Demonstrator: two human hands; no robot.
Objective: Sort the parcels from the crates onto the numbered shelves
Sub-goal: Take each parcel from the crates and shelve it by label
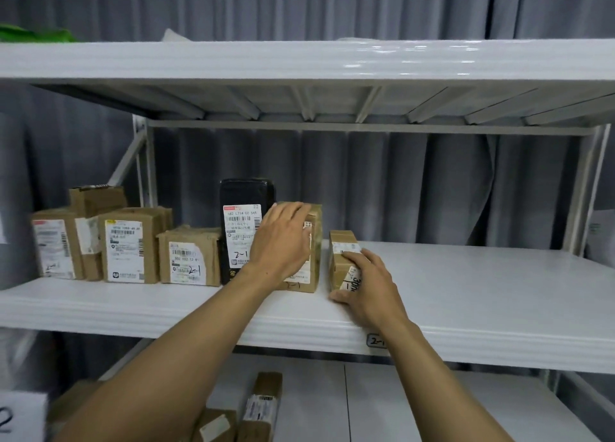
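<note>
Though left hand (283, 241) flat on cardboard box (316, 216), right hand (369, 285) tight around oblong carton (342, 243).

Middle shelf (466, 291): white; tag (376, 340) on front edge reads "2-1".
Left end: cardboard boxes (129, 245) packed close — labels facing out.
Centre: black parcel (244, 201) upright, brown box (316, 218) touching it; small box (342, 241) just beside.
Lower shelf (416, 408): long carton (263, 405) — others partly hidden.
</note>
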